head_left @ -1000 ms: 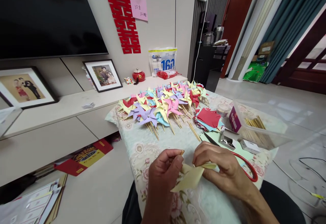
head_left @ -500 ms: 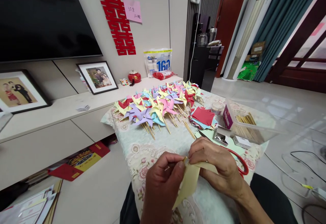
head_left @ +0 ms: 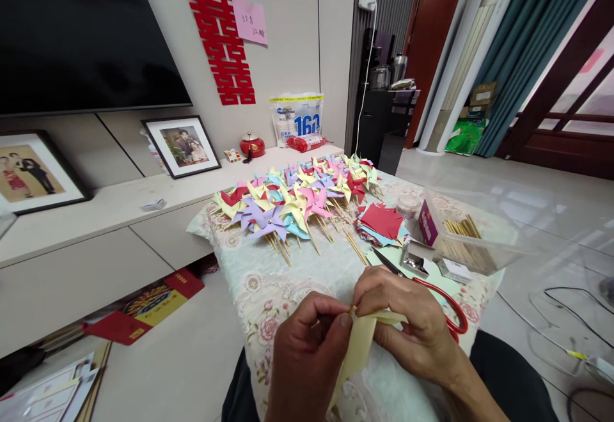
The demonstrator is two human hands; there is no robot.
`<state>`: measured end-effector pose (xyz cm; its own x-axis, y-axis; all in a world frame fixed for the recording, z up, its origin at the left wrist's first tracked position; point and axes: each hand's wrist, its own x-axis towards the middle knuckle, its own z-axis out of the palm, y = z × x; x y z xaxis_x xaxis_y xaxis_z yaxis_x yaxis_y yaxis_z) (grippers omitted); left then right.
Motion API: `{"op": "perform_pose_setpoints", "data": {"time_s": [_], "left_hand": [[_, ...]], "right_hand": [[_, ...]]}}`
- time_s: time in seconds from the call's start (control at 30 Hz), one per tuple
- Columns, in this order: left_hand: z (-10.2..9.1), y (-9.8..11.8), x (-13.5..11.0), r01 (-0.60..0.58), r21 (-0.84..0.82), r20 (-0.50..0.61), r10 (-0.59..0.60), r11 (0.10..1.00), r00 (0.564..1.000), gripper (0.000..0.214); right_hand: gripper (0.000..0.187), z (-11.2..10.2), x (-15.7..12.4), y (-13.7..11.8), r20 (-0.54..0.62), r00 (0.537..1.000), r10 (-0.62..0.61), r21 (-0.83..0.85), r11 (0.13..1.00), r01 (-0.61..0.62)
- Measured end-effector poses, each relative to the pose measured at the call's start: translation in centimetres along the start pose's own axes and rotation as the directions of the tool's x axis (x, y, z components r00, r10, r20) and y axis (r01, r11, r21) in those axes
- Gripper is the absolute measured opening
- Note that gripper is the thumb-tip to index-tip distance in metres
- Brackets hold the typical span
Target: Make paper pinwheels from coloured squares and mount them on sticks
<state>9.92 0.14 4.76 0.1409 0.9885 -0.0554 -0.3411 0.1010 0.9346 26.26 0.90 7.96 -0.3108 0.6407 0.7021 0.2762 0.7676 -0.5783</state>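
My left hand (head_left: 311,345) is closed in a pinch, thumb against forefinger, on what looks like a wooden stick (head_left: 354,310); only its small tan tip shows. Pale yellow paper (head_left: 361,344), bent into pinwheel folds, hangs between the hands. My right hand (head_left: 407,323) grips this paper, fingers curled over its upper part, meeting the left fingertips at the stick's tip. Red-handled scissors (head_left: 448,304) lie beside and partly behind the right hand, dark blades (head_left: 386,261) showing. Finished pinwheels (head_left: 268,220) in several colours are piled farther back.
Coloured paper squares (head_left: 382,222) are stacked beyond my hands, near loose sticks (head_left: 355,246). A small open box of metal pins (head_left: 416,259), a white box (head_left: 455,270) and a clear bin of sticks (head_left: 463,246) stand right. A flowered cloth (head_left: 268,300) covers the table.
The fingertips of both hands have come closer together around the stick's tip. The paper looks narrower, turned more edge-on. The right hand has shifted slightly, uncovering more of the scissor blades.
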Motion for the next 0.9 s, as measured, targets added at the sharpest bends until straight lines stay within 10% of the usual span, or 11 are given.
{"op": "perform_pose_setpoints", "data": {"time_s": [0.9], "left_hand": [[-0.22, 0.30, -0.17, -0.076, 0.082, -0.025, 0.078, 0.994, 0.997, 0.022]], "right_hand": [[0.016, 0.33, 0.14, 0.19, 0.028, 0.999, -0.017, 0.071, 0.997, 0.015]]}}
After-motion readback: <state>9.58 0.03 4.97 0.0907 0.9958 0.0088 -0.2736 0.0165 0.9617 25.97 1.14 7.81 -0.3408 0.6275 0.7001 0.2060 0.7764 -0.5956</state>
